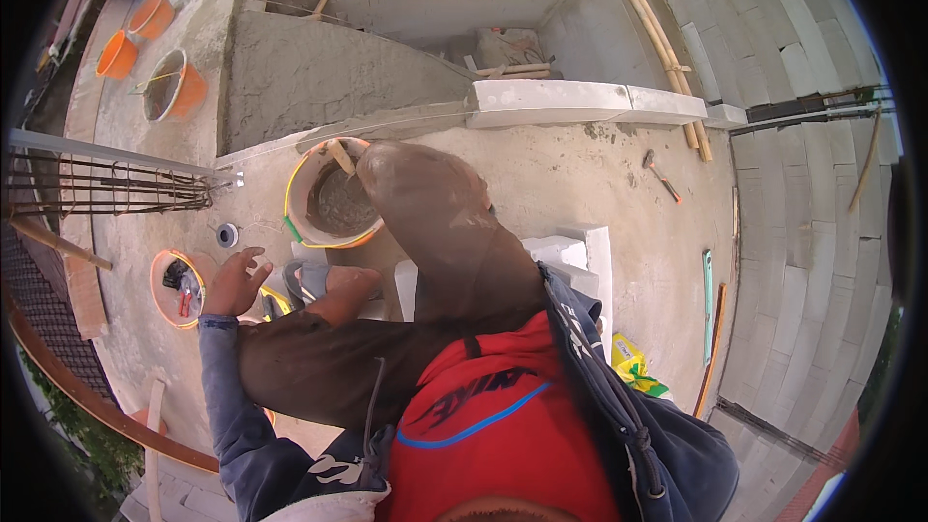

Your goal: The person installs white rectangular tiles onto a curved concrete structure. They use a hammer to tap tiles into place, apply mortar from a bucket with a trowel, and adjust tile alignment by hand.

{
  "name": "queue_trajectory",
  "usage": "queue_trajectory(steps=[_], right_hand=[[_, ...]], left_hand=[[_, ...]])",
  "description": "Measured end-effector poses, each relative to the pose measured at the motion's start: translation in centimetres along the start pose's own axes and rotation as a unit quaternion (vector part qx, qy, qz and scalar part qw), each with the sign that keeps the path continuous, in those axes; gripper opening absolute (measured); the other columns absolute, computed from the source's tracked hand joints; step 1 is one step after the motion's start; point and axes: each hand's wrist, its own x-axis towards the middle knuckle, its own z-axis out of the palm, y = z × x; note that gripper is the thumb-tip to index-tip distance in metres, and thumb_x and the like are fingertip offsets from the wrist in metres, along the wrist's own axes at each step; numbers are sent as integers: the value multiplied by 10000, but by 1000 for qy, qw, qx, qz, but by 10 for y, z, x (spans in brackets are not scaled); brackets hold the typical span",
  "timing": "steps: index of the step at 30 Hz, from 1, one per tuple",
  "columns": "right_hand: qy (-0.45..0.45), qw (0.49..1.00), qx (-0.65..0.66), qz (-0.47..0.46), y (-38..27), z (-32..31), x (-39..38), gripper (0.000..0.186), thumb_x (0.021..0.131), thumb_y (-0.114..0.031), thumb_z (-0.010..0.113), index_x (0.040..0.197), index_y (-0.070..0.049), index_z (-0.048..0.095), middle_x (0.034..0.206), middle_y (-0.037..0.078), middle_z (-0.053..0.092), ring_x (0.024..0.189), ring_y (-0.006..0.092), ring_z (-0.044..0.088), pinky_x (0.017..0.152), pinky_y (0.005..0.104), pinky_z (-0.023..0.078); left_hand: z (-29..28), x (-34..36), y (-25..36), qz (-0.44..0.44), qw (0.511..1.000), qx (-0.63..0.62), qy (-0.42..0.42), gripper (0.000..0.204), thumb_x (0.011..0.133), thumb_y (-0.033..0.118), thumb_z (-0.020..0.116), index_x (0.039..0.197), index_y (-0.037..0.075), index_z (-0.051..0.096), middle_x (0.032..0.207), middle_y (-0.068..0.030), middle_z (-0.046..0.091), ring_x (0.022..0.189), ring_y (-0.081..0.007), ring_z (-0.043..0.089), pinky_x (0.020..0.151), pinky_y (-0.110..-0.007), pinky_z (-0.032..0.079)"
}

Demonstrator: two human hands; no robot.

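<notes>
Left hand (234,282) raised, fingers (253,253) spread, empty, touching nothing. Orange bucket with tools (162,282) just left of fingertips; small roll of tape (227,235) just above them. Right hand hidden behind raised knee (425,203); cannot tell its fingers' state. Mortar bucket (302,195) with wooden-handled tool (340,157) lies up-right of left fingers, beside knee. White blocks (570,256) well to right. Hammer (662,175) far right on slab.

My left hand (235,282) hovers just right of a bucket of tools (176,288), the mortar bucket (333,198) sits ahead of it, three more buckets (155,48) stand far left, blocks (570,256) lie to my right, and a hammer (661,174) rests beyond them.
</notes>
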Motion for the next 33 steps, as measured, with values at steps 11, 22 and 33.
queue_trajectory(steps=[11, 22, 33], right_hand=[[34, 992, 26, 118, 85, -38, -45, 755, 981, -451, 650, 1651, -307, 332, 1388, 194, 594, 1313, 441, 604, 1085, 617, 452], [99, 942, -43, 319, 199, -70, -70, 873, 959, -464, 689, 1703, -286, 268, 1436, 232, 570, 1275, 450, 630, 1053, 605, 477], [203, 913, 11, 354, 288, 52, -87, 975, 933, -507, 704, 1724, -339, 159, 1429, 310, 540, 1246, 502, 632, 1040, 671, 451]], left_hand=[[-7, 48, 35, 41, 998, 32, -37, 424, 1019, 332, 730, 1373, 108, 671, 1035, -177, 730, 877, -316, 708, 815, -450, 571], [-15, 92, 79, 29, 997, 29, -65, 420, 1048, 311, 708, 1381, 61, 662, 1016, -181, 746, 927, -288, 729, 863, -424, 561], [-15, 97, 92, 64, 981, 160, -87, 451, 1053, 391, 690, 1378, 81, 653, 1062, -176, 754, 1004, -336, 725, 875, -460, 556]])
